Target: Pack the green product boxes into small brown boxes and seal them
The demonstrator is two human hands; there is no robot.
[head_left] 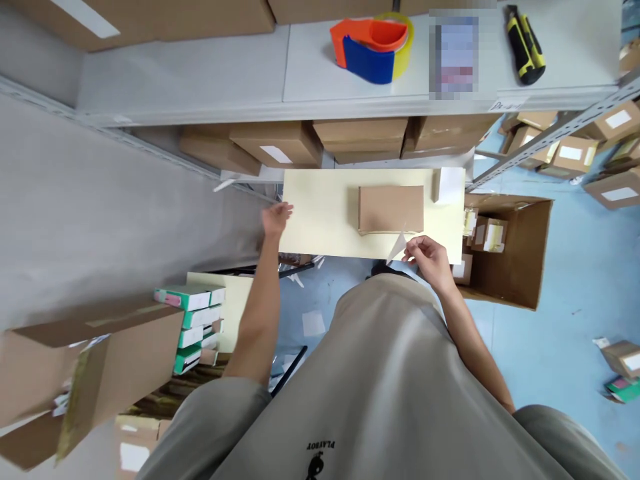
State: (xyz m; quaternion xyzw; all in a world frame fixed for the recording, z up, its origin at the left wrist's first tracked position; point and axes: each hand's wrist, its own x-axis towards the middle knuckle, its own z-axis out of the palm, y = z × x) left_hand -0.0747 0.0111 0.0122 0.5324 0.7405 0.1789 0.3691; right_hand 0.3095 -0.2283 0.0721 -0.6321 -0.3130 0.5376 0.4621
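On the pale yellow table (320, 213) lies a closed brown cardboard box (391, 208). My right hand (429, 259) is at the table's front edge, below the box, with thumb and fingers pinched on a thin white sheet of paper (397, 248). The sheet hangs tilted beside the box's near edge. At the table's left edge is my left hand (277, 219), apart from the box, its fingers loosely spread with nothing in them. A white stack, perhaps of labels (450, 185), sits at the table's far right corner.
Above the table, a grey shelf (200, 73) bears a tape dispenser (370, 50) and a utility knife (524, 47). A large open carton (520, 253) with small boxes adjoins the table's right side. Green and white boxes (193, 320) are stacked at left.
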